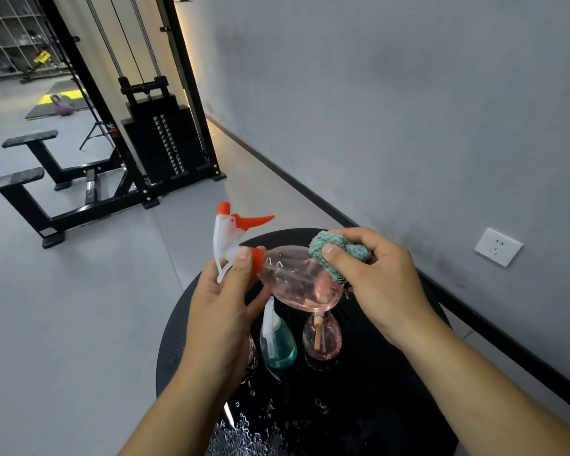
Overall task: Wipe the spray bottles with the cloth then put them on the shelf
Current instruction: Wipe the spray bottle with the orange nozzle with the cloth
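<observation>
My left hand grips the neck of a clear pink spray bottle with an orange and white trigger head, holding it tilted on its side above the table. My right hand pinches a bunched teal cloth against the bottle's rounded body. Below, on the round black table, stand a teal spray bottle and a pink bottle. Another pink bottle is mostly hidden behind my left hand.
Water drops lie on the table's near part. A grey wall with a white socket runs along the right. A black weight machine and benches stand on the grey floor at the left.
</observation>
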The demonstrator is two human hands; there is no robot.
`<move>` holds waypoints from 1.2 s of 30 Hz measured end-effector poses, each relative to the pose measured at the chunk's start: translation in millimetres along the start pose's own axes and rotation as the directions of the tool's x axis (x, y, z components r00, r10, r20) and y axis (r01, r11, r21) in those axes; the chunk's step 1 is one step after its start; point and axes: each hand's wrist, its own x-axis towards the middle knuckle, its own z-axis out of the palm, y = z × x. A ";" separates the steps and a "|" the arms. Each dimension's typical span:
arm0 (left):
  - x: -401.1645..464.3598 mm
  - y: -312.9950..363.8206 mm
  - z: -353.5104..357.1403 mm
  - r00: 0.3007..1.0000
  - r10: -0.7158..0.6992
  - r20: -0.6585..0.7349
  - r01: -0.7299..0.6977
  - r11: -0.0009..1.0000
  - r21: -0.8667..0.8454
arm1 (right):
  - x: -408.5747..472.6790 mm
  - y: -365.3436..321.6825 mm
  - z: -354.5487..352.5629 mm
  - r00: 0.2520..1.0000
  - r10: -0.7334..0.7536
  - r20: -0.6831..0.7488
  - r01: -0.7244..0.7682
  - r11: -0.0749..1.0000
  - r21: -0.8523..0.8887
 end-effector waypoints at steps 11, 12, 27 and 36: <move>12.5 8.6 -7.0 0.962 -0.239 -0.130 0.192 0.934 -0.301 | -9.9 -4.4 12.5 0.996 -0.021 0.081 0.023 1.000 -0.016; 12.7 8.5 -7.3 0.960 -0.247 -0.130 0.200 0.933 -0.300 | -9.6 -4.3 12.9 0.997 -0.007 0.078 0.006 1.000 0.010; 4.1 7.6 -0.3 0.962 -0.257 -0.096 0.242 0.960 -0.145 | -11.5 -3.4 11.8 0.999 -0.034 0.034 0.033 0.999 0.037; -3.2 15.1 4.6 0.979 -0.204 -0.019 0.200 0.973 -0.114 | -12.6 -6.2 8.3 0.999 -0.052 0.010 0.052 0.999 0.014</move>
